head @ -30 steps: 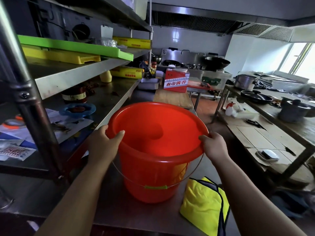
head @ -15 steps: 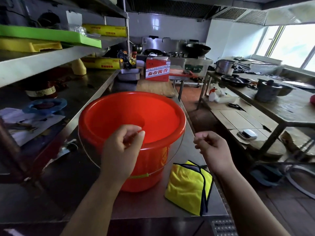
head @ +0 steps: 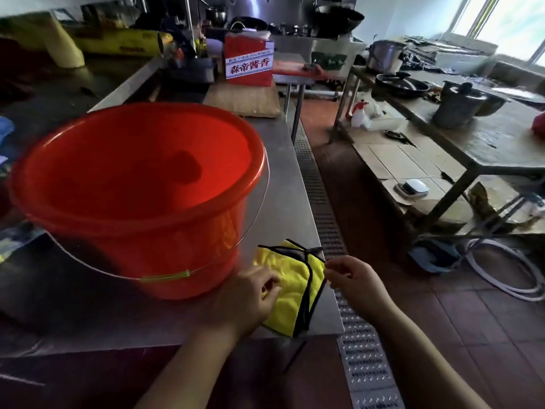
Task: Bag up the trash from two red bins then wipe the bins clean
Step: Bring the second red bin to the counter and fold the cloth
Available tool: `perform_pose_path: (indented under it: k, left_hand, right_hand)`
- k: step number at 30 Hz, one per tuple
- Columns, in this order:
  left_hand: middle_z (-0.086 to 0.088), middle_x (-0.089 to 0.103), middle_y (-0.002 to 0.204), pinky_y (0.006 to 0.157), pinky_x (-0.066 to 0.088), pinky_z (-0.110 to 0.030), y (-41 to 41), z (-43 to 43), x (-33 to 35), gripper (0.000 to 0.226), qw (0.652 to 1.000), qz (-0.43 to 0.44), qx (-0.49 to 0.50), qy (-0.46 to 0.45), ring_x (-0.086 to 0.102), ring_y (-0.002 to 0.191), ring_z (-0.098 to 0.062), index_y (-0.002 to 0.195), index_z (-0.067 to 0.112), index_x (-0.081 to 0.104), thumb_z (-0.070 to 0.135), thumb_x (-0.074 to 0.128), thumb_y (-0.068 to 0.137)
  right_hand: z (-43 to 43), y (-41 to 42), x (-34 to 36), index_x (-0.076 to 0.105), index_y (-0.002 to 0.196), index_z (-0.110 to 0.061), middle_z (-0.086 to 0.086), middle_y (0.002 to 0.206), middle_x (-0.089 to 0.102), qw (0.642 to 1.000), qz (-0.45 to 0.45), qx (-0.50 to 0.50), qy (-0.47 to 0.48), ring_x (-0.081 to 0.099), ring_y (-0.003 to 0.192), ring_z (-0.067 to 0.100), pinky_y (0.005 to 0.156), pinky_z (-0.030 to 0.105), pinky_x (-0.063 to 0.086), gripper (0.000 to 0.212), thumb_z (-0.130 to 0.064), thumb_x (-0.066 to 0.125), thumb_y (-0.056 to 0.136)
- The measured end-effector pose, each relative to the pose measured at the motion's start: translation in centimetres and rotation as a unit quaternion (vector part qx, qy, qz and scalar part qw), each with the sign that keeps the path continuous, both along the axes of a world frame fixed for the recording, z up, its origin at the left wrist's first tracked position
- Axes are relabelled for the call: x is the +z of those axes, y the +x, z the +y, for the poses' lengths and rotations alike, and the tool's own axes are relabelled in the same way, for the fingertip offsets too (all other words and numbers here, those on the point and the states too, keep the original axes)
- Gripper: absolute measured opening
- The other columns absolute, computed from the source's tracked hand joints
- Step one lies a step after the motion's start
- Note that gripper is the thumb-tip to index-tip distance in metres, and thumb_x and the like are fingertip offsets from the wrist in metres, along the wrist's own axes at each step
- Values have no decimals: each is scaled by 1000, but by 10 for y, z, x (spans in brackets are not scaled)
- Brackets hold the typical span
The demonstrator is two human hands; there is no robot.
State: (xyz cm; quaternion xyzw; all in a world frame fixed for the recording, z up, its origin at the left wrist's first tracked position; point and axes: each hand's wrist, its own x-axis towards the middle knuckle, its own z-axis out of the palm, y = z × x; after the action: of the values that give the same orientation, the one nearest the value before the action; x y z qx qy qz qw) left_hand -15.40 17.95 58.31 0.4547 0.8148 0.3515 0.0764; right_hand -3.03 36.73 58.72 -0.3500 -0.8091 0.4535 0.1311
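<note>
Bin: The red plastic bin [head: 138,178] stands upright at centre left of the frame on the steel counter [head: 286,178]. No trash shows inside, only a dark shadow on its floor. Its wire handle [head: 165,276] hangs down the near wall, which leaves the mouth free for wiping.

Cloth: The yellow microfibre cloth [head: 292,290], black-trimmed and folded, lies at lower centre, just beside the bin's base. It is within reach of both hands.

Left hand: The left hand [head: 250,293] sits over the cloth's left part with its fingers curled. I cannot tell whether they grip the cloth or only rest on it.

Right hand: The right hand [head: 354,278] is at the cloth's right corner. Its thumb and forefinger are drawn together on the black trim, seemingly pinching it.

Step, as judged: This 1 bin looks ready for wiping, and the cloth is being taken up for that. The other of the 2 bins is not in view.

Edges: The cloth lies along the counter's right edge and close to its front edge. A slip there could drop it towards the metal floor grate [head: 324,202] below.

Open room: A strip of bare steel runs right of the bin, back to the red carton [head: 249,64] at upper centre. The left side of the frame is cluttered. Straight up and over the rim looks the clearest path.
</note>
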Motion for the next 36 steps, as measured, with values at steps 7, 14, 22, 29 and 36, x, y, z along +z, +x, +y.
perform_pose_path:
  k: [7,14,22,29,36]
  left_hand:
    - [-4,29,145,106,31,-31,10,30,-64,61,964,-26,108,-241,32,128,-26,139,31,40,43,61,83]
    - [-21,26,148,109,26,-33,14,47,-93,95,919,-174,273,-227,29,135,-33,148,8,12,32,72,79]
    - [-19,50,131,102,36,-35,21,67,-77,87,935,-212,281,-40,46,122,-32,136,3,43,7,84,60]
    - [11,58,100,83,41,-11,22,82,0,67,986,-99,120,60,55,92,-4,120,32,59,-4,67,65]
    - [9,58,97,72,44,-12,28,90,33,55,989,-108,67,81,58,81,0,107,43,56,10,56,63]
  right_hand:
    - [26,6,-23,68,91,-20,-3,84,69,993,-92,62,42,62,78,17,74,34,51,9,-23,69,82]
    - [39,4,-34,67,96,-23,-9,87,66,980,-143,119,73,60,81,11,66,24,42,12,-28,64,85]
    - [50,2,-33,60,116,-19,-4,103,60,970,-147,157,110,56,89,13,75,26,44,34,-26,65,84]
    - [62,-12,-2,32,145,-35,-2,136,38,957,-50,219,184,32,125,20,102,30,29,84,-35,77,75]
    - [79,-14,23,65,101,-25,-6,111,58,943,-42,235,232,49,107,23,87,40,44,37,-43,72,69]
